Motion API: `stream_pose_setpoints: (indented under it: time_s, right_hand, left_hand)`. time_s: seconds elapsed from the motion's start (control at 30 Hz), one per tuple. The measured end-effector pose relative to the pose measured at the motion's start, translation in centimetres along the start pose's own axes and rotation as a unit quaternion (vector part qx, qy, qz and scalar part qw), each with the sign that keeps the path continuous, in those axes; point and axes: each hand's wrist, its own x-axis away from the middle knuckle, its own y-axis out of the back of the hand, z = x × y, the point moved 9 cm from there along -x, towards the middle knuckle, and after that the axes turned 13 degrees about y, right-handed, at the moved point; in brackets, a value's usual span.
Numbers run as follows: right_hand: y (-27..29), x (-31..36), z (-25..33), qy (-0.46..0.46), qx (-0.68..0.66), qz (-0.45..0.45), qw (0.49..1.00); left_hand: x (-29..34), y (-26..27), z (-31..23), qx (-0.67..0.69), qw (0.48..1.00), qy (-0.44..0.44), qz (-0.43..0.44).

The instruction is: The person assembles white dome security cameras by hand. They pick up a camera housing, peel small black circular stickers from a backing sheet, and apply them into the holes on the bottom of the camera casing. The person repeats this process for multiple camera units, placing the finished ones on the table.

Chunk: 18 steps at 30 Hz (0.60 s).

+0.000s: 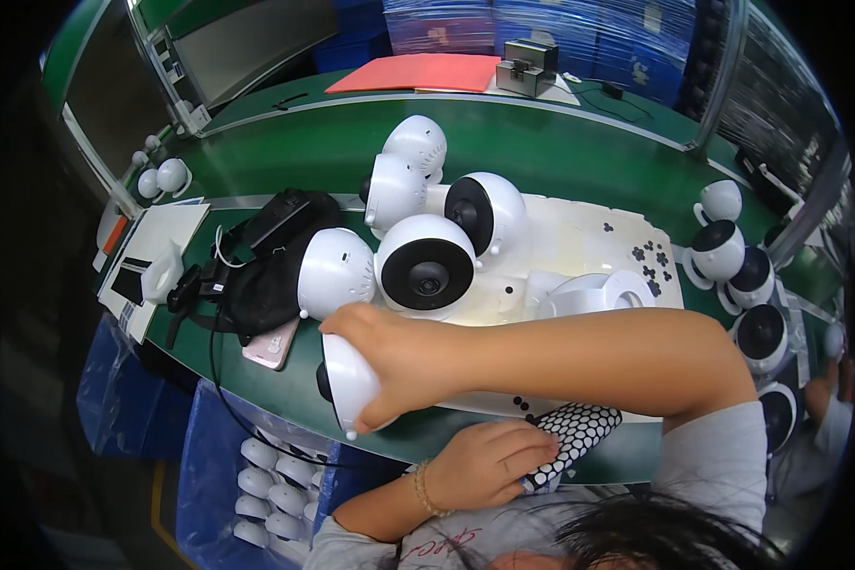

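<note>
My right hand (389, 366) reaches across to the left, its fingers wrapped round a white camera (353, 385) whose black front faces left. Closer to my body, my left hand (494, 465) is closed on the edge of a black sheet covered in white dots (584, 437). Beyond my right hand, several round white cameras with black fronts stand together; the nearest camera (427, 266) shows its lens towards me. To its left stands a white camera (336, 273) with its vented back showing. A white curved stand (598, 293) lies behind my right forearm.
A cream board (579, 228) bears small black pads (651, 261). On the left lie a black bag (266, 275), a pink phone (271, 344) and a white sheet. Below, a blue bin (195, 475) holds several white housings. More cameras (717, 249) line the right side, near another person's arm.
</note>
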Motion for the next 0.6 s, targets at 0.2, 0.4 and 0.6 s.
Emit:
stream_pose_setpoints:
  time_s: [0.2,0.4,0.6]
  right_hand:
    - [3.5,1.9,5.4,0.18,0.219,-0.06,0.957]
    - [11.0,15.0,7.5,0.003,0.147,-0.169,0.975]
    - [9.1,20.2,7.5,-0.007,0.186,-0.201,0.962]
  left_hand:
    - [-0.3,1.3,1.1,0.021,0.996,0.069,-0.049]
    - [-0.6,2.7,2.6,0.078,0.969,0.191,-0.133]
    - [-3.8,0.3,1.8,0.098,0.972,0.169,-0.132]
